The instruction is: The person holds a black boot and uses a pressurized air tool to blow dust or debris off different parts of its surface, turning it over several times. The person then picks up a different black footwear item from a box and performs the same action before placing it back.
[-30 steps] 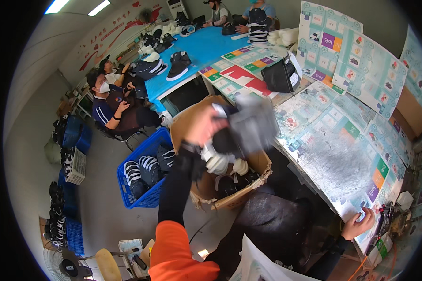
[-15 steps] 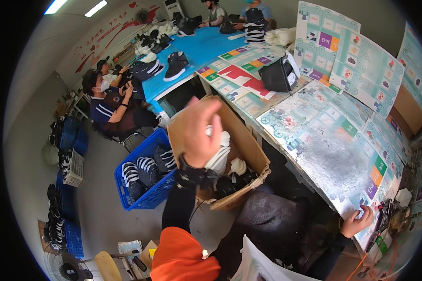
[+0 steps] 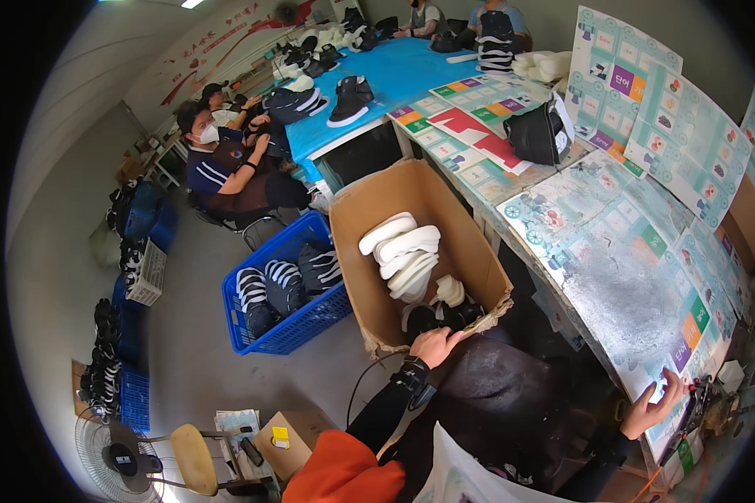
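Observation:
My left hand (image 3: 436, 345) is at the near rim of a brown cardboard box (image 3: 369, 289), its fingers closed over the torn edge. In the box lie several white shoe soles (image 3: 407, 251), a smaller cream-coloured stack (image 3: 450, 291) and some dark shoes partly hidden by the rim. To the right, my right hand (image 3: 653, 407) rests at the near edge of the worktable (image 3: 621, 285), fingers apart and holding nothing. Close beside it are dark-handled tools (image 3: 692, 407). Farther back on the table sits a black shoe upper (image 3: 538, 134).
A blue basket (image 3: 302, 310) of black shoes with white stripes stands left of the box. Seated co-workers (image 3: 226, 172) are beside a blue-topped table (image 3: 377, 84) holding shoes. Printed sheets (image 3: 688, 134) lean behind the worktable. A fan (image 3: 113, 461) and a chair (image 3: 195, 459) stand lower left.
My left hand has come down from above the box to its near rim, uncovering the white soles. My right hand stays at the table edge. The whole view has shifted slightly.

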Action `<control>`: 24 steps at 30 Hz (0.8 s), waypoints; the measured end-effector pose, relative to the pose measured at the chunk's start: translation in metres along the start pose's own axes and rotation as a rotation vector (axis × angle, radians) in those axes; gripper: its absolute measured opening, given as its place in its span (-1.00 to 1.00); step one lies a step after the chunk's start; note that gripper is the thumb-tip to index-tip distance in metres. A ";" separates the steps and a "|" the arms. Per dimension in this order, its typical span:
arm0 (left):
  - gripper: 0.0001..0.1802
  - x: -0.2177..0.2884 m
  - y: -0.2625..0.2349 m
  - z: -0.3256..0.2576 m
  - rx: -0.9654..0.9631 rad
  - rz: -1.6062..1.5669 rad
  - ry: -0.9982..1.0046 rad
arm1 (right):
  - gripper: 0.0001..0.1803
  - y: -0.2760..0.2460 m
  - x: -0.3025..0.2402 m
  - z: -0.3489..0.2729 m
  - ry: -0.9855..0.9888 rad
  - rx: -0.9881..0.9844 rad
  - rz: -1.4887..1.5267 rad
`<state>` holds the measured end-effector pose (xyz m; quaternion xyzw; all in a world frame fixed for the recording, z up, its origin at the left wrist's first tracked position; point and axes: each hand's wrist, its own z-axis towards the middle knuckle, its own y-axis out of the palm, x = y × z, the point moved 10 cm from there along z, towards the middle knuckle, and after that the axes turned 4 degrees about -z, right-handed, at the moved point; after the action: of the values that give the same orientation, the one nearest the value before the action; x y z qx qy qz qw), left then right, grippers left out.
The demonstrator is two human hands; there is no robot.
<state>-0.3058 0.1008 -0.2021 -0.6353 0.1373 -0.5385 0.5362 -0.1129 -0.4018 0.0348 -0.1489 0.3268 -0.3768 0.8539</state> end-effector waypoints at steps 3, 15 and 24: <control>-0.34 -0.011 0.008 0.001 -0.109 0.039 -0.058 | -0.37 0.044 -0.096 0.013 0.302 -0.491 0.844; -0.47 0.000 0.009 0.008 -0.189 0.012 -0.167 | -0.67 0.033 -0.405 0.031 0.011 -1.468 1.793; -0.34 -0.013 0.001 -0.005 -0.132 -0.024 -0.163 | -0.63 0.069 -0.454 -0.005 0.179 -1.560 1.913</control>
<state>-0.3146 0.1074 -0.2102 -0.7126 0.1204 -0.4813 0.4961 -0.3068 -0.0195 0.1995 -0.2928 0.4985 0.6849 0.4435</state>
